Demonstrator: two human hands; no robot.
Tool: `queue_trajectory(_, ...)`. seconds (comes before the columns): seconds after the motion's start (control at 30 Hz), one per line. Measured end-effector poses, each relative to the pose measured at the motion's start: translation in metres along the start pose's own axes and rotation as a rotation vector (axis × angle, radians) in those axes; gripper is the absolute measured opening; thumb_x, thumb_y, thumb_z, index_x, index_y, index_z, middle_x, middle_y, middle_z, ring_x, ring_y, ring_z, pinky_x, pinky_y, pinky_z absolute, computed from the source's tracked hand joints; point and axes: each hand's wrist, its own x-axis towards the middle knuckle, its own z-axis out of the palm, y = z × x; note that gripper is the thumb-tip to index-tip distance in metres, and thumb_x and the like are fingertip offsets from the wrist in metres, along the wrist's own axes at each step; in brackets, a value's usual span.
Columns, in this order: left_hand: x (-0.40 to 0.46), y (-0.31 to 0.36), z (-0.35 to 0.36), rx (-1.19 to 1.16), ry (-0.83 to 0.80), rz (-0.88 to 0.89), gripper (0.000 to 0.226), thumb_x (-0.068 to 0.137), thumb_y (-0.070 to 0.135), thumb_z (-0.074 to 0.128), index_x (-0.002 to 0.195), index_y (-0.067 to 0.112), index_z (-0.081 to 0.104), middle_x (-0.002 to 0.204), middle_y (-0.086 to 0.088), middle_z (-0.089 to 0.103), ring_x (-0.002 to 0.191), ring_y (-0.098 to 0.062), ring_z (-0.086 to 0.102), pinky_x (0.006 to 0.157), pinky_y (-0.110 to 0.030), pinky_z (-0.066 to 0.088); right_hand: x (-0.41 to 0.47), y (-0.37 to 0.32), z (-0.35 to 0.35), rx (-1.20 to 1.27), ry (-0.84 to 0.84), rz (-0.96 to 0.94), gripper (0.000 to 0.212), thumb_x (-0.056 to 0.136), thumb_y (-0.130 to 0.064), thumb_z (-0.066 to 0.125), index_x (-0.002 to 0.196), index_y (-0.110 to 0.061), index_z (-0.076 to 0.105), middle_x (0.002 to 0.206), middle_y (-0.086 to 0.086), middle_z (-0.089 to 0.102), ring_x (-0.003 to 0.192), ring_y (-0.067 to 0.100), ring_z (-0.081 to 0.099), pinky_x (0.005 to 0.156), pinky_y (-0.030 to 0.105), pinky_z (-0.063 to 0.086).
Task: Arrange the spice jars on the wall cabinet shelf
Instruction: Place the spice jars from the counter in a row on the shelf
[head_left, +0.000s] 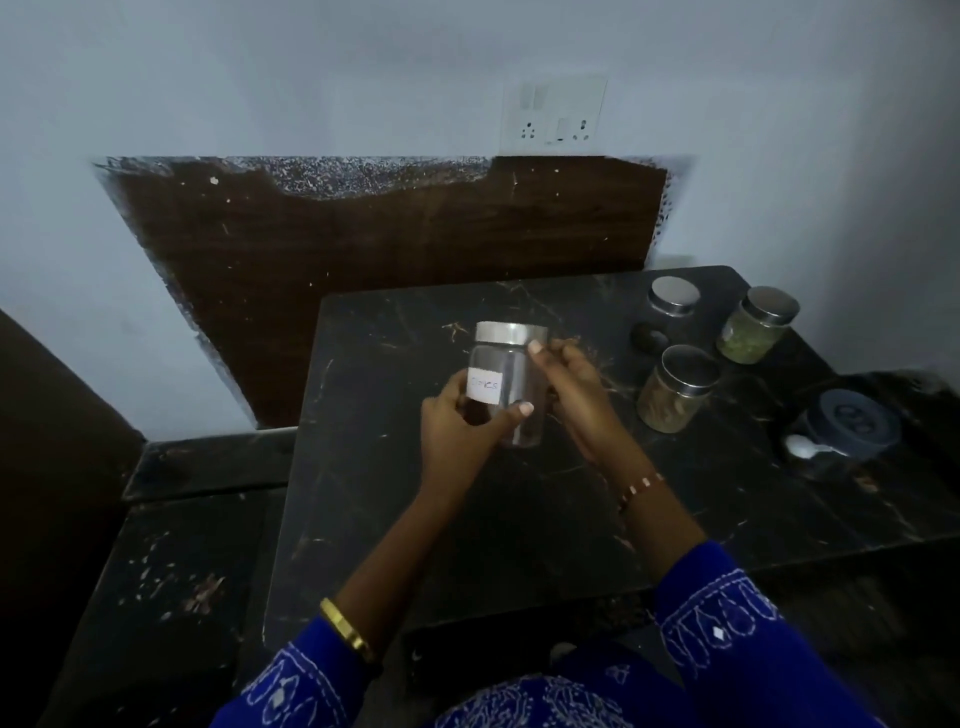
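Step in hand, as I judge it: pick-up and label check. Clear glass jar with steel lid and white paper label (506, 382) is held above the black marble worktop (395, 519). Left hand (460, 423) cups its lower side, thumb across the front; right hand (569, 387) clasps the far side, fingertip at the lid. Both grips pinching the jar. Next: lift to the cabinet shelf, which is out of view. Three steel-lidded jars (675, 389) wait at right.

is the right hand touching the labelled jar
Touching. The head view shows the right hand wrapped against the labelled jar's side, a fingertip on its lid edge; the left hand grips it too.
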Motion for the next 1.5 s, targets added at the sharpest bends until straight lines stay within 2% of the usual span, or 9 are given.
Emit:
queue_trajectory(0.1, 0.008, 0.004, 0.002, 0.131, 0.001, 0.121, 0.057, 0.075, 0.029, 0.071, 0.128, 0.019, 0.051, 0.119, -0.007, 0.056, 0.109, -0.018, 0.057, 0.092, -0.039, 0.052, 0.005, -0.004, -0.008, 0.16, -0.08, 0.032, 0.029, 0.094, -0.026, 0.05, 0.122, -0.018, 0.052, 0.114, 0.004, 0.063, 0.106, 0.023, 0.063, 0.092, 0.042, 0.052)
queue_trajectory(0.27, 0.026, 0.019, 0.017, -0.145, 0.056, 0.069, 0.035, 0.092, 0.02, 0.051, 0.126, 0.014, 0.053, 0.119, -0.006, 0.06, 0.102, -0.012, 0.062, 0.083, -0.027, 0.056, 0.025, -0.021, -0.028, 0.314, -0.101, 0.018, 0.046, 0.095, -0.023, 0.045, 0.138, -0.006, 0.038, 0.127, 0.017, 0.056, 0.114, 0.033, 0.057, 0.094, 0.046, 0.049)
queue_trajectory(0.4, 0.045, 0.036, 0.045, -0.322, -0.146, 0.037, 0.028, 0.094, 0.023, 0.043, 0.12, 0.016, 0.053, 0.11, -0.004, 0.064, 0.097, -0.014, 0.066, 0.076, -0.023, 0.057, 0.045, -0.04, -0.05, 0.332, -0.053, 0.007, 0.05, 0.095, -0.029, 0.045, 0.138, -0.004, 0.037, 0.134, 0.024, 0.051, 0.121, 0.037, 0.053, 0.101, 0.051, 0.044)
queue_trajectory(0.53, 0.06, 0.05, 0.077, -0.385, -0.162, 0.033, 0.029, 0.092, 0.019, 0.045, 0.12, 0.018, 0.052, 0.112, -0.006, 0.064, 0.105, -0.023, 0.063, 0.087, -0.037, 0.054, 0.064, -0.063, -0.081, 0.115, -0.062, -0.075, 0.033, 0.094, -0.035, 0.047, 0.118, -0.015, 0.054, 0.121, 0.015, 0.062, 0.108, 0.027, 0.062, 0.096, 0.046, 0.049)
queue_trajectory(0.67, 0.079, 0.078, 0.108, -0.406, -0.109, 0.101, 0.037, 0.093, 0.017, 0.045, 0.129, 0.011, 0.046, 0.111, -0.005, 0.064, 0.098, -0.016, 0.067, 0.075, -0.026, 0.057, 0.086, -0.09, -0.11, -0.019, -0.148, -0.187, 0.014, 0.095, -0.037, 0.045, 0.099, -0.033, 0.059, 0.099, -0.004, 0.067, 0.093, 0.013, 0.064, 0.089, 0.039, 0.051)
queue_trajectory(0.77, 0.097, 0.114, 0.122, -0.351, -0.05, 0.216, 0.036, 0.094, 0.011, 0.043, 0.129, 0.006, 0.046, 0.106, -0.006, 0.064, 0.096, -0.016, 0.064, 0.081, -0.026, 0.055, 0.103, -0.121, -0.126, -0.049, -0.223, -0.28, 0.021, 0.092, -0.03, 0.054, 0.113, -0.03, 0.056, 0.106, -0.004, 0.065, 0.098, 0.012, 0.063, 0.084, 0.03, 0.053)
queue_trajectory(0.93, 0.129, 0.185, 0.128, -0.275, 0.029, 0.366, 0.039, 0.094, 0.011, 0.043, 0.132, 0.004, 0.044, 0.123, -0.017, 0.059, 0.111, -0.026, 0.059, 0.095, -0.039, 0.05, 0.128, -0.192, -0.135, -0.038, -0.224, -0.424, 0.049, 0.089, -0.028, 0.059, 0.132, -0.012, 0.042, 0.128, 0.011, 0.057, 0.112, 0.023, 0.06, 0.09, 0.038, 0.054)
queue_trajectory(1.03, 0.147, 0.23, 0.124, -0.224, 0.059, 0.449, 0.04, 0.095, 0.014, 0.043, 0.134, 0.006, 0.044, 0.125, -0.019, 0.058, 0.112, -0.031, 0.059, 0.095, -0.042, 0.049, 0.139, -0.242, -0.132, -0.079, -0.174, -0.541, 0.048, 0.088, -0.031, 0.061, 0.129, -0.013, 0.046, 0.127, 0.008, 0.059, 0.102, 0.015, 0.063, 0.081, 0.028, 0.056)
queue_trajectory(1.5, 0.224, 0.447, 0.063, 0.155, 0.141, 0.955, 0.033, 0.096, 0.022, 0.043, 0.124, 0.009, 0.054, 0.102, -0.006, 0.065, 0.089, -0.015, 0.064, 0.084, -0.03, 0.051, 0.173, -0.465, -0.092, -0.1, -0.005, -0.996, 0.048, 0.085, -0.041, 0.062, 0.124, -0.017, 0.049, 0.1, 0.004, 0.064, 0.086, 0.014, 0.066, 0.069, 0.025, 0.055)
